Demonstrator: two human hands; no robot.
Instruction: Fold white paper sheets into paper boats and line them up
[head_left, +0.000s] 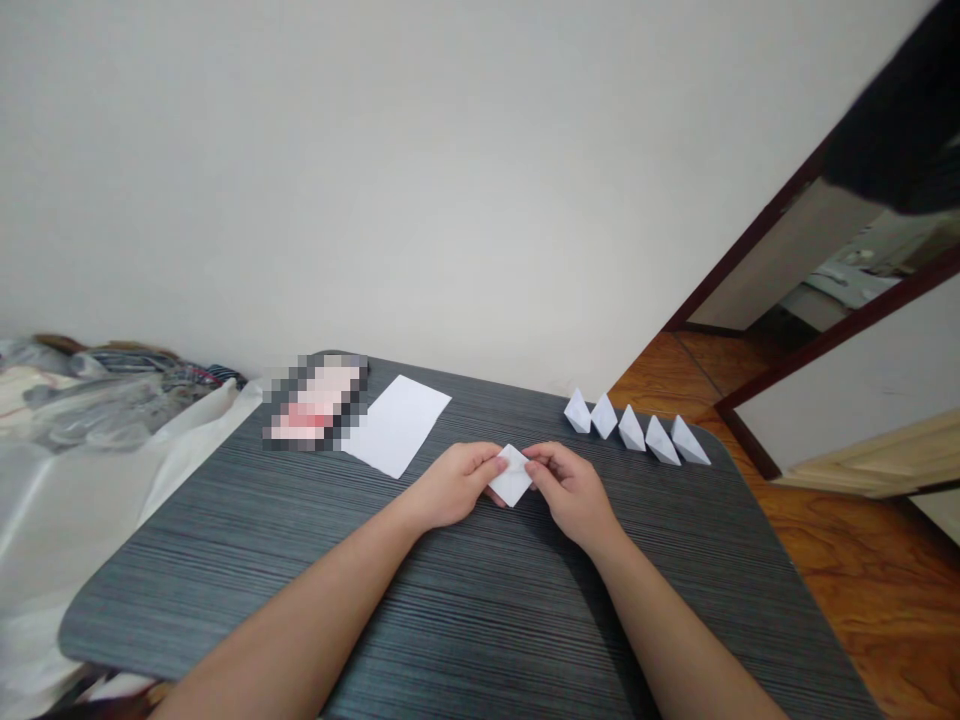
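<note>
Bare forearms (322, 600), folded paper (511, 478) between left hand (454, 487) and right hand (574, 492), pinched by both

Matt paper square (511, 478), smooth paper sheet (401, 425), wood-grained tabletop (480, 620), glossy wood floor (892, 580) right, filmy plastic (82, 520) left

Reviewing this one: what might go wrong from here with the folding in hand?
Left hand and right hand both pinch the small folded paper; an uneven pull might crease or tear it.
The five folded pieces sit close together beyond the right hand; a stray knock could disturb the row.
The white sheet might slide if brushed.
</note>
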